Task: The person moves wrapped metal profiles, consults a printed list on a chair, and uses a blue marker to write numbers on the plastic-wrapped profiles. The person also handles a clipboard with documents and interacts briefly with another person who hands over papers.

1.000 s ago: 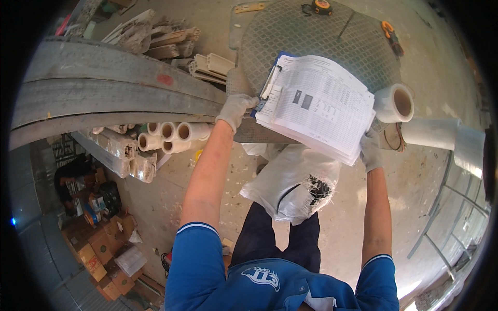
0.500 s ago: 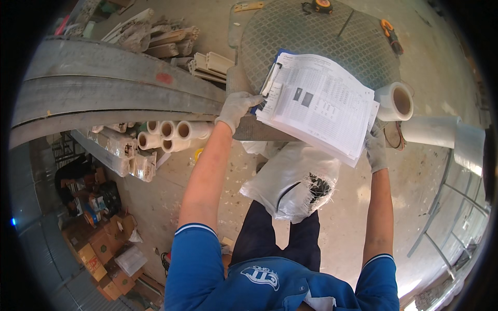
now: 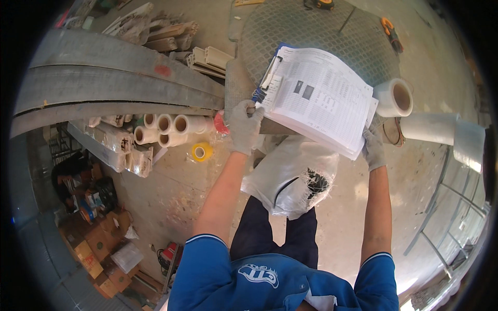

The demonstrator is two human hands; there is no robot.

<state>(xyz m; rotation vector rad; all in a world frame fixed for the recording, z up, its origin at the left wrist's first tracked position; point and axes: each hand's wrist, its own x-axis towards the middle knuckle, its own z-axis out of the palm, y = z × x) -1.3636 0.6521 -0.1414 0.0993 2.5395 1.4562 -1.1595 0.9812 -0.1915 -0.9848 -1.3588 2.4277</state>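
Observation:
A blue clipboard (image 3: 257,94) with a metal clip carries a thick stack of printed sheets (image 3: 324,96), tilted over a round dark table. My gloved left hand (image 3: 246,128) is at its near left corner, fingers curled in against the edge. At the near right corner, my gloved right hand (image 3: 373,149) grips the clipboard and sheets, with its fingertips partly hidden beneath the paper. Both gloves are pale grey. Below the clipboard, a white woven sack (image 3: 290,179) with a frayed opening and dark contents stands in front of my legs.
The patterned round table (image 3: 290,26) bears a tape measure (image 3: 325,4) and an orange-handled tool (image 3: 391,34). A film roll (image 3: 394,97) stands right of the clipboard. Long grey beams (image 3: 124,85) lie left, above more rolls (image 3: 165,124). Yellow tape (image 3: 201,151) is on the floor.
My left hand has slid from the clipboard's left edge toward me, to the near left corner. The clipboard has shifted only slightly. The yellow tape shows more fully.

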